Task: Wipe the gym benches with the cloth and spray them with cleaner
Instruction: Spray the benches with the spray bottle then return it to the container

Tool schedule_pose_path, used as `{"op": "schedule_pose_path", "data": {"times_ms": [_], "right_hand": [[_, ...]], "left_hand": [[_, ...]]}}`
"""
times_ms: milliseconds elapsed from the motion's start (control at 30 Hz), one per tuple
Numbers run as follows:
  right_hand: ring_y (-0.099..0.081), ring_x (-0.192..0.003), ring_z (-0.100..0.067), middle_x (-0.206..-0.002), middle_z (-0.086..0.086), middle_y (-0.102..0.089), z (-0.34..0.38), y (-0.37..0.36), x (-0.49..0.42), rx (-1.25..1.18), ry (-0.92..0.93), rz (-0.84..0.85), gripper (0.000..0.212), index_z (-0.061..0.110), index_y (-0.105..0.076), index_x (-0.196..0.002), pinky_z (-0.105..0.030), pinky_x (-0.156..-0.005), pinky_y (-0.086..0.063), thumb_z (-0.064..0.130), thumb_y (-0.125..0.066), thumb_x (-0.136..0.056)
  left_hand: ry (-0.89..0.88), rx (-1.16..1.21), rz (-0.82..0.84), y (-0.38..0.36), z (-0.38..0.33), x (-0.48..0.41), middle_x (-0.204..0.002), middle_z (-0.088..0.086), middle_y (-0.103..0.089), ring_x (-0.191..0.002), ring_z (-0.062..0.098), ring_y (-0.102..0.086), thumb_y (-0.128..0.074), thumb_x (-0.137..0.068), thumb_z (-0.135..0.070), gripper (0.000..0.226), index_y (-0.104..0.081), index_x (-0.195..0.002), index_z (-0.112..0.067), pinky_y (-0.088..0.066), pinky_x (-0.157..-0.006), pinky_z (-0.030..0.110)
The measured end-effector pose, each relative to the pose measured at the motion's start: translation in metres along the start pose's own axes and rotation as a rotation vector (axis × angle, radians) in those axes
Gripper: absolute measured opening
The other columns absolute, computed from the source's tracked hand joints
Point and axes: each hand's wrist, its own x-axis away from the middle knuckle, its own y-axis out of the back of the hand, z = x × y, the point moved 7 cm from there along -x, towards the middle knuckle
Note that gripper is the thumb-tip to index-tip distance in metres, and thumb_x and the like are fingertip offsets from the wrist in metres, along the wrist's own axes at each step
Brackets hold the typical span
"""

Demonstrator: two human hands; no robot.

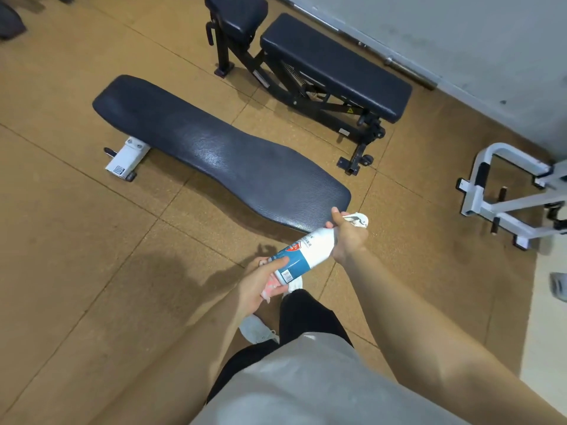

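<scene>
A white and blue spray bottle of cleaner (302, 256) is held tilted between both hands, just short of the near end of a long flat black bench (214, 154). My right hand (348, 237) grips the bottle's neck and trigger head. My left hand (264, 283) holds the bottle's base together with a pale pinkish cloth (270, 286) bunched under the fingers. The bench pad looks speckled and damp along its middle. A second, adjustable black bench (331, 65) stands behind it, near the wall.
Brown tiled rubber floor (76, 256) all around. A white metal equipment frame (506, 194) stands at the right. A barbell (405, 69) lies along the grey wall. My legs and white shoes (257, 329) are below the hands.
</scene>
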Motion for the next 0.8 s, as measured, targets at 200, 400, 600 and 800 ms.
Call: {"op": "schedule_pose_path", "data": {"times_ms": [200, 400, 600, 800], "right_hand": [[-0.071, -0.074, -0.03, -0.079, -0.009, -0.069, -0.008, -0.044, 0.008, 0.014, -0.026, -0.03, 0.027, 0.01, -0.062, -0.087, -0.061, -0.08, -0.058, 0.023, -0.085, -0.081], [-0.062, -0.066, -0.018, -0.08, -0.006, -0.064, -0.011, -0.172, 0.019, 0.162, 0.052, 0.182, 0.024, 0.018, -0.061, -0.092, -0.038, -0.062, -0.055, 0.021, -0.084, -0.082], [-0.056, -0.05, -0.017, -0.061, -0.006, -0.06, -0.028, -0.31, 0.03, 0.177, 0.041, 0.304, 0.03, 0.016, -0.054, -0.076, -0.036, -0.064, -0.055, 0.013, -0.084, -0.082], [-0.066, -0.056, -0.019, -0.073, -0.004, -0.068, -0.028, -0.421, 0.049, 0.276, 0.056, 0.433, 0.026, 0.015, -0.064, -0.087, -0.041, -0.068, -0.059, 0.019, -0.088, -0.077]], "left_hand": [[0.001, 0.002, -0.012, 0.03, -0.031, -0.002, -0.119, 0.015, -0.073, -0.103, 0.028, -0.075, -0.082, -0.083, -0.02, 0.049, -0.056, -0.125, -0.011, -0.062, -0.082, 0.041], [-0.055, 0.159, -0.109, 0.095, -0.081, -0.006, -0.126, 0.02, -0.067, -0.11, 0.033, -0.071, -0.084, -0.08, -0.022, 0.061, -0.052, -0.131, -0.008, -0.059, -0.092, 0.048], [-0.065, 0.174, -0.196, 0.168, -0.164, -0.003, -0.129, 0.014, -0.068, -0.114, 0.03, -0.069, -0.093, -0.06, -0.034, 0.091, -0.052, -0.139, -0.013, -0.047, -0.108, 0.055], [-0.116, 0.253, -0.252, 0.209, -0.241, 0.01, -0.123, 0.017, -0.065, -0.105, 0.027, -0.066, -0.085, -0.059, -0.032, 0.076, -0.059, -0.127, -0.007, -0.052, -0.1, 0.047]]}}
